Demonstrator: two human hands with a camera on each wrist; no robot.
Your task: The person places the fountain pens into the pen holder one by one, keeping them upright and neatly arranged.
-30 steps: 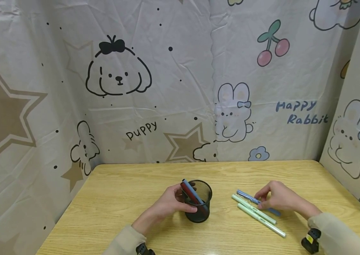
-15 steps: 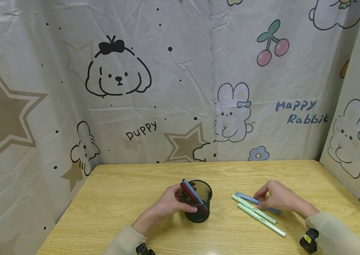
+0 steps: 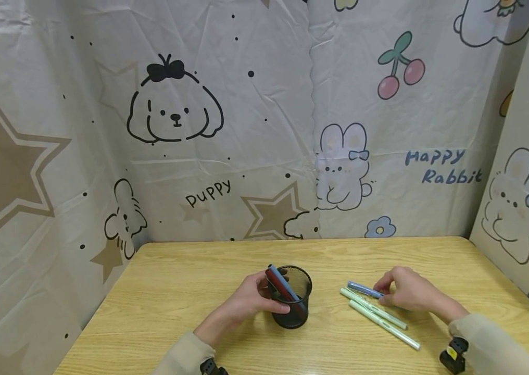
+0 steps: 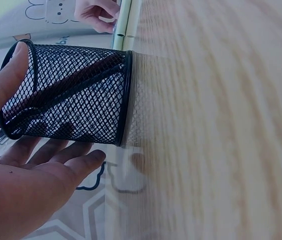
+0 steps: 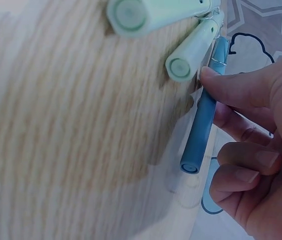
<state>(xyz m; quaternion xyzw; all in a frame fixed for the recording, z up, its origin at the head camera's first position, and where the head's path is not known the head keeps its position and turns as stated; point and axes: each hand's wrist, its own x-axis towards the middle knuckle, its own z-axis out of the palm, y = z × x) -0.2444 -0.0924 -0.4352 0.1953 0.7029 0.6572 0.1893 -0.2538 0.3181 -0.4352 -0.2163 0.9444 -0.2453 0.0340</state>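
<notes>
My left hand [image 3: 249, 301] holds a black mesh pen holder [image 3: 298, 314] upright on the table, with the thumb on its near side and the fingers around the back. Inside lean a blue pen and a dark red pen [image 3: 277, 281], tilted toward the left rim. To the right, my right hand [image 3: 410, 289] pinches another blue pen [image 5: 199, 132] between thumb and index finger, while its other fingers are curled. Beside that pen lie two pale green pens, one nearer it [image 3: 373, 307] and one closer to me [image 3: 385, 325], both with clips facing away in the right wrist view.
The wood-grain table [image 3: 189, 271] ends at a printed cloth backdrop [image 3: 264, 130], which also hangs along both sides. Bare tabletop lies between the pen holder and the green pens. Dark devices [image 3: 454, 355] are strapped at both wrists.
The blue pen under my right hand has turned slightly, and its near end is now mostly hidden by the fingers. My left hand and the pen holder have stayed in place.
</notes>
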